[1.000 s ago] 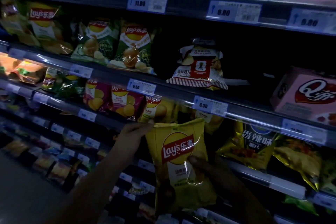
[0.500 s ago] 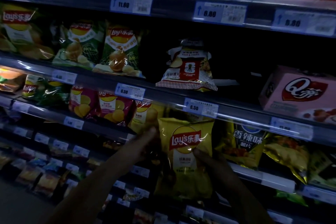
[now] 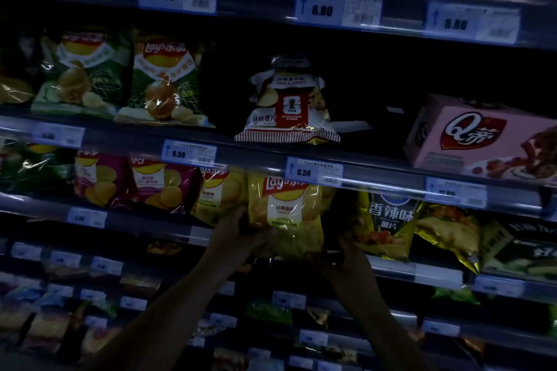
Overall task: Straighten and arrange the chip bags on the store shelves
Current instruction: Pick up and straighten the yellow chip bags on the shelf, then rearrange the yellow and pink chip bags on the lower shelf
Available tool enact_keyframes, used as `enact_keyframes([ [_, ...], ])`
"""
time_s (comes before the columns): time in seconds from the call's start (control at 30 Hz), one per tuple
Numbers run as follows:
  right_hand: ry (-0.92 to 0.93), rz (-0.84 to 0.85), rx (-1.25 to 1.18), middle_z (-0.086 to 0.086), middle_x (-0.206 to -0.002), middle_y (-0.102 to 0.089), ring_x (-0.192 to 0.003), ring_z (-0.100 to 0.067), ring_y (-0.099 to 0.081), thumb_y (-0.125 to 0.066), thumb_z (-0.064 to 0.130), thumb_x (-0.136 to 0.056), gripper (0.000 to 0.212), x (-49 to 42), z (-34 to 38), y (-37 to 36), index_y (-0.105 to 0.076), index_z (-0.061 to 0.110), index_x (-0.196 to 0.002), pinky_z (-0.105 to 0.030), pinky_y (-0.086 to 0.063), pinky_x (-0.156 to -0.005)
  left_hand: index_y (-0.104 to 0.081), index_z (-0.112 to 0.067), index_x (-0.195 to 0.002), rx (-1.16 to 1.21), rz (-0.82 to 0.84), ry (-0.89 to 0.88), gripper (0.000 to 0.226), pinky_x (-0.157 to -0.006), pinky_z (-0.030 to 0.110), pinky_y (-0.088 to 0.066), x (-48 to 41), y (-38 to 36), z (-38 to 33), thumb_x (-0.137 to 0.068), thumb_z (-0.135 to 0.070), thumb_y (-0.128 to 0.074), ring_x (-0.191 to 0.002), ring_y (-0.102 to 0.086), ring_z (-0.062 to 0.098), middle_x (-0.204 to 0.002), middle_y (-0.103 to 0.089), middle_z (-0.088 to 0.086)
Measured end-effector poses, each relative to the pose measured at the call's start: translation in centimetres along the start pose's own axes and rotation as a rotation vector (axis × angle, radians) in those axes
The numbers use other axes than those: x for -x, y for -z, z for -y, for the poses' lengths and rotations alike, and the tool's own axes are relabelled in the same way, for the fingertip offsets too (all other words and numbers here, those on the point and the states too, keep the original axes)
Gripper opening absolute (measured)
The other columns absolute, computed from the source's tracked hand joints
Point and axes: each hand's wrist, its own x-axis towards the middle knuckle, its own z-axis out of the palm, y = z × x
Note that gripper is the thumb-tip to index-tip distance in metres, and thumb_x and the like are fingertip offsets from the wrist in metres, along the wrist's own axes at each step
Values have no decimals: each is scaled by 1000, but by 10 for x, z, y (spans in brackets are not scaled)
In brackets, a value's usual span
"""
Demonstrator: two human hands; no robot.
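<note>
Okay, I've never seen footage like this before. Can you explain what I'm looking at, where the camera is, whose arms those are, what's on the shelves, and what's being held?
There is no machine here. A person wears one wide-angle camera on the head, looking forward and down, so the two arms reaching in from below are that person's own. The place is a dim store aisle. The left hand grips the lower left edge of a yellow Lay's bag, and the right hand holds its lower right corner, just below a 6.50 price tag. To its left stand purple Lay's bags. The shelf above carries green Lay's bags, a white Fish & Chips bag and a pink box.
</note>
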Motion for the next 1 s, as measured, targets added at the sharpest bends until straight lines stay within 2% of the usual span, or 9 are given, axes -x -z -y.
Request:
enact_keyframes([
  [0.13,38,-199,30,19,-84,-65,-79,4,-60,-81,22,-83,25,-7,7,-8,-62,26,-98,-17,-44,-63,-63,-27,-116,-69,-18,-101,41,-80,28,-55,-15,-12,0,-80,-35,-81,-101,-66,4,-107,-72,-12],
  [0.23,26,-255,25,16,-85,-66,-80,-7,-63,-79,18,-85,24,-11,9,-12,-62,26,-100,-14,-43,-62,-59,-28,-126,-144,107,-147,51,-76,10,-48,-16,-14,2,-80,-26,-81,-103,-61,-7,-112,-68,-18],
  [0.3,43,-239,93,8,-94,-70,-88,-13,-67,-75,18,-88,24,-11,5,-14,-67,19,-110,-12,-46,-64,-57,-30,-127,-149,79,-160,57,-70,6,-44,-16,-14,4,-77,-21,-84,-97,-57,-14,-109,-66,-21],
  [0.43,133,-288,212,-4,-133,-60,-121,-22,-59,-71,18,-89,46,-6,-3,-19,-61,19,-134,-37,-54,-96,-58,-25,-120,-115,-91,-158,57,-67,8,-41,-20,-20,13,-72,-20,-88,-93,-56,-14,-101,-65,-21],
  [0.57,14,-184,93,-7,-150,-49,-133,-28,-51,-68,13,-91,64,2,-8,-27,-42,18,-150,-46,-50,-103,-59,-20,-116,-155,-105,-162,52,-66,5,-44,-25,-37,25,-73,-19,-88,-92,-60,-7,-98,-64,-20],
  [0.63,-6,-156,118,-7,-151,-48,-134,-29,-51,-70,13,-90,68,3,-13,-30,-41,19,-151,-45,-49,-105,-59,-16,-121,-184,-103,-176,56,-75,16,-47,-31,-42,31,-73,-22,-88,-102,-64,9,-106,-66,-11],
  [0.7,11,-181,132,-8,-150,-49,-133,-30,-52,-71,12,-89,68,4,-16,-31,-42,17,-150,-44,-50,-104,-59,-16,-124,-197,-94,-173,59,-79,25,-48,-34,-44,31,-73,-24,-87,-106,-63,13,-111,-67,-8],
  [0.87,-1,-209,185,-12,-143,-47,-127,-33,-52,-72,13,-88,63,3,-16,-29,-46,13,-145,-42,-51,-95,-58,-19,-124,-201,-36,-202,55,-71,11,-42,-34,-43,29,-77,-27,-85,-100,-63,7,-108,-67,-10],
  [1.0,40,-204,218,-15,-130,-59,-117,-33,-61,-67,20,-82,55,-3,-23,-17,-56,7,-135,-37,-50,-92,-57,-21,-129,-235,-20,-240,52,-73,12,-45,-32,-40,33,-83,-29,-80,-101,-64,8,-114,-67,-9],
])
